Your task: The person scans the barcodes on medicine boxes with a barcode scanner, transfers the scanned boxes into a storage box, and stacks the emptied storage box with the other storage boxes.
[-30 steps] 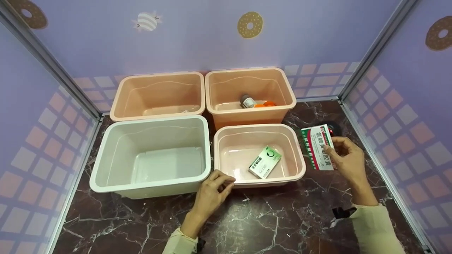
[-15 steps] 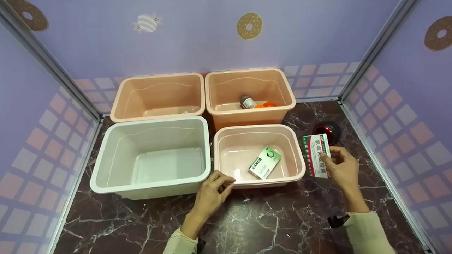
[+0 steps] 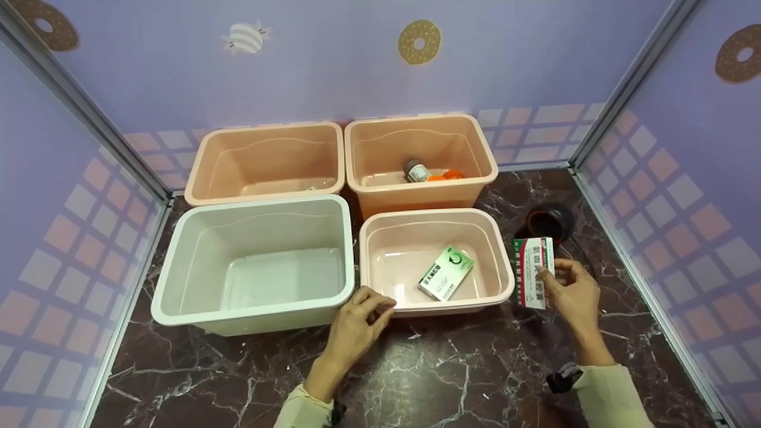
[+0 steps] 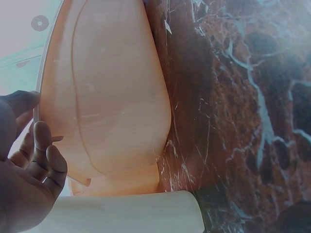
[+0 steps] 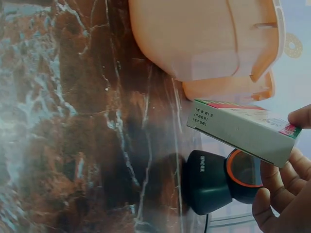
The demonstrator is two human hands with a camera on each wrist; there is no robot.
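Observation:
My right hand (image 3: 575,300) pinches a white, green and red medicine box (image 3: 529,276) by its right edge, thumb on top. The box is above the table, right of the small pale pink bin (image 3: 389,249). Just behind it sits a black scanner-like device (image 5: 209,182) with an orange-ringed window, on the table. My left hand (image 3: 354,327) grips the front left corner of the pale pink bin's rim, with thumb and finger on either side in the left wrist view. Inside that bin lies a green and white medicine box (image 3: 446,273).
A pale grey-green bin (image 3: 205,255) stands to the left. Behind are two orange bins; the right one (image 3: 416,139) holds a small bottle (image 3: 418,171) and orange items, the left one (image 3: 267,154) a small white piece. Purple walls enclose the dark marbled table (image 3: 440,368).
My right hand has brought the medicine box nearer and slightly left, uncovering the black device. Red lights seen in its window half a second ago no longer show. My left hand stays put.

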